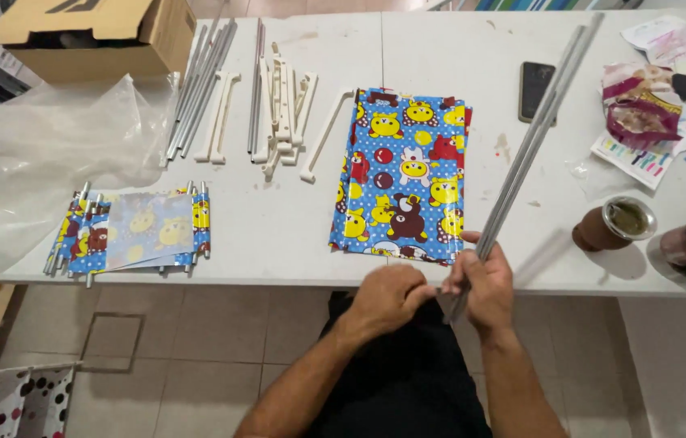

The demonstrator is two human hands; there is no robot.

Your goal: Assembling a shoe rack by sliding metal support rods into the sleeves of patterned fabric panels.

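1. Here the right hand (485, 284) is clenched around the lower end of a bundle of long grey metal rods (542, 122), which slant up and away over the white table (278, 219).
2. The left hand (388, 296) is curled, its fingertips meeting the rod ends just beside the right hand.
3. A stack of blue cartoon-print sheets (404, 174) lies flat on the table just beyond both hands.
4. A dark phone (534, 88) rests beside the rods' upper stretch.
5. A brown cup (615, 223) stands to the right.

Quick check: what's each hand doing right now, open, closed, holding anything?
Left hand: closed at the lower end of the grey rods.
Right hand: closed around the grey rods.
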